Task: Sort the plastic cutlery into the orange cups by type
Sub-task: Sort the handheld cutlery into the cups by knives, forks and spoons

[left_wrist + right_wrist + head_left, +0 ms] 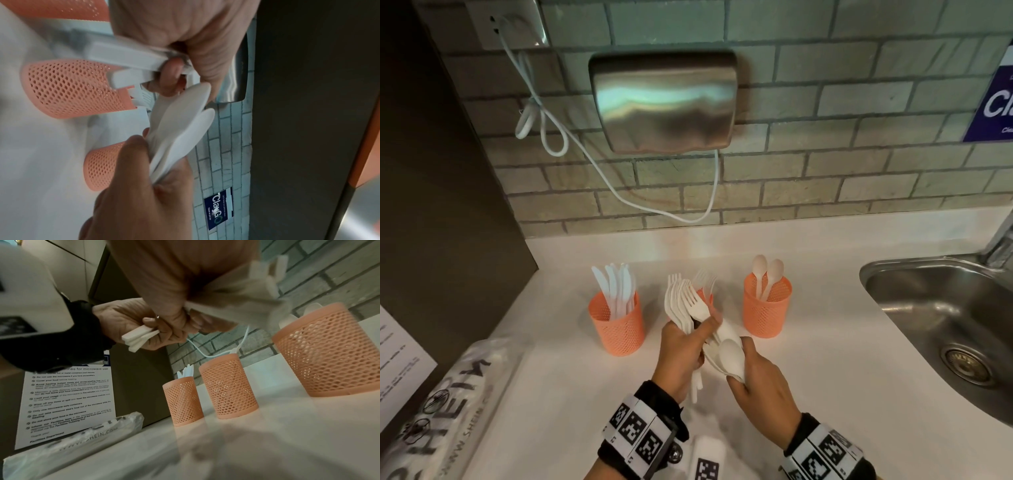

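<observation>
Three orange mesh cups stand on the white countertop: the left cup holds knives, the middle cup forks, the right cup two spoons. Your left hand is wrapped round a bundle of forks, tines upward. Your right hand pinches a cluster of spoons just beside that bundle, above the countertop and in front of the middle cup.
</observation>
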Motion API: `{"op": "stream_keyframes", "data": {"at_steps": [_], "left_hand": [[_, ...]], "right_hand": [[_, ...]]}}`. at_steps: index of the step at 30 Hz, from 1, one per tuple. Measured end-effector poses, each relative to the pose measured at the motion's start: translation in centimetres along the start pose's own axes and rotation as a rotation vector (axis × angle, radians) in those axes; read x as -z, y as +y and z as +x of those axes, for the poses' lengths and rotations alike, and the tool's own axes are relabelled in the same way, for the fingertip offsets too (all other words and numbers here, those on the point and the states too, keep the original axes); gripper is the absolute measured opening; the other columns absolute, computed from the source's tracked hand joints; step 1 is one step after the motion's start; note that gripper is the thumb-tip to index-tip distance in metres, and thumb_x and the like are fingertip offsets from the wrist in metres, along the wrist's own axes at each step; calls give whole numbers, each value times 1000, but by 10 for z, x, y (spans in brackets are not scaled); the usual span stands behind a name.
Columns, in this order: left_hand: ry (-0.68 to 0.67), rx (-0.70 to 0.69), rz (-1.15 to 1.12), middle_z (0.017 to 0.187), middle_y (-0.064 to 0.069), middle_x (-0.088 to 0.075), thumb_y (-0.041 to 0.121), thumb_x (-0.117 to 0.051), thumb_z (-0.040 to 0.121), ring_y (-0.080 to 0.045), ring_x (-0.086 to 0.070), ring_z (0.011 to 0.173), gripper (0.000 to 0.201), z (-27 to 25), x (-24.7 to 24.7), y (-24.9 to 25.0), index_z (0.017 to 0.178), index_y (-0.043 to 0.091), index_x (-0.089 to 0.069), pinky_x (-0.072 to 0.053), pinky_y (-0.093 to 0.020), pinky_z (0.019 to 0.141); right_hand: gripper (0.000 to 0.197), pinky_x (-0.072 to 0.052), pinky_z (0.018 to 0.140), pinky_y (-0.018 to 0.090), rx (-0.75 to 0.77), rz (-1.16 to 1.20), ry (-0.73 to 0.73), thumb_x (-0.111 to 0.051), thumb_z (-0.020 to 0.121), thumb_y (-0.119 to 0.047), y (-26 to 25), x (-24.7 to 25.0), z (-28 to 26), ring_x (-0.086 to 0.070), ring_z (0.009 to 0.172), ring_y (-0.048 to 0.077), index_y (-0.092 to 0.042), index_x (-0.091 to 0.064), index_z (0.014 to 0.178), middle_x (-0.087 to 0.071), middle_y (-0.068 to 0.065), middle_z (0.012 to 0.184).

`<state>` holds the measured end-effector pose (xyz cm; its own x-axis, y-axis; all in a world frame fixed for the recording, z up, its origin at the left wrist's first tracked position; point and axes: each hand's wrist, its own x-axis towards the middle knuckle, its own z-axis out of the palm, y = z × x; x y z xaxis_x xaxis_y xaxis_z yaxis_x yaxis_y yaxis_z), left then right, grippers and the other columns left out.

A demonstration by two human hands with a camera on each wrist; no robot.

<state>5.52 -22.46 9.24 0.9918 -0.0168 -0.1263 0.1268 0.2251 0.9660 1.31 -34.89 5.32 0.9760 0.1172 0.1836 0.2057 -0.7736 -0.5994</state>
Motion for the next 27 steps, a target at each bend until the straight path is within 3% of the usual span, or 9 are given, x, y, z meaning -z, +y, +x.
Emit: {"op": "stream_keyframes", "data": {"at_steps": [3,8,11,14,17,19,21,23,27], "left_hand": [[10,-2,5,53,-2,-44,10,-61,86,-4,-32,37,8,6,2,1,78,11,-60,-23,-14,34],[107,-82,-46,63,2,-70,14,-50,94,-8,-51,50,19,21,3,12,79,12,-62,-37,-17,41],[204,-127,-114,45,5,-60,16,-47,96,-6,-57,45,24,38,8,27,73,14,-57,-47,-24,54],[254,-111,-199,45,4,-46,17,-51,94,-6,-47,35,23,61,12,40,72,13,-49,-46,-22,44],[296,-272,-105,55,-1,-45,10,-56,91,-5,-44,35,13,85,8,52,79,15,-52,-43,-23,44],[303,-407,-32,58,-3,-46,8,-53,92,-1,-45,38,13,99,2,58,82,16,-53,-44,-18,46],[296,-464,-17,60,-5,-49,11,-49,95,0,-47,42,12,113,-2,56,83,11,-52,-43,-14,47],[289,-449,21,62,-4,-53,16,-48,96,0,-50,46,12,125,-5,46,90,6,-50,-44,-16,54],[213,-322,191,66,-4,-57,16,-49,95,1,-54,49,13,135,-6,10,94,4,-55,-45,-27,64]], "right_hand": [[29,-36,57,28,-20,4,-18,-49,87,-16,2,-1,2,-48,70,17,-11,-38,114,-50,-2,88],[28,-34,59,29,-60,-10,-58,-48,88,-17,11,3,4,-51,72,22,-11,-39,113,-52,-2,85],[28,-37,63,32,-92,-10,-93,-48,89,-20,18,2,0,-59,84,28,-12,-39,114,-60,4,92],[28,-44,69,34,-143,57,-79,-50,90,-22,24,4,-1,-61,85,26,-12,-42,115,-64,7,97],[32,-44,69,25,-186,188,-31,-53,90,-24,29,9,1,-60,85,19,-20,-44,120,-64,-1,99],[24,-38,63,14,-203,283,9,-56,89,-22,31,12,4,-54,76,8,-28,-48,110,-59,-12,87],[11,-33,51,11,-249,401,22,-57,89,-20,30,16,8,-46,54,-1,-25,-48,84,-49,-13,66],[21,-28,40,13,-334,562,-8,-56,90,-18,29,21,8,-35,38,2,-16,-43,73,-39,-7,55],[28,-27,36,17,-387,806,-79,-54,92,-20,24,31,7,-30,37,9,-13,-37,70,-34,-4,51]]}}
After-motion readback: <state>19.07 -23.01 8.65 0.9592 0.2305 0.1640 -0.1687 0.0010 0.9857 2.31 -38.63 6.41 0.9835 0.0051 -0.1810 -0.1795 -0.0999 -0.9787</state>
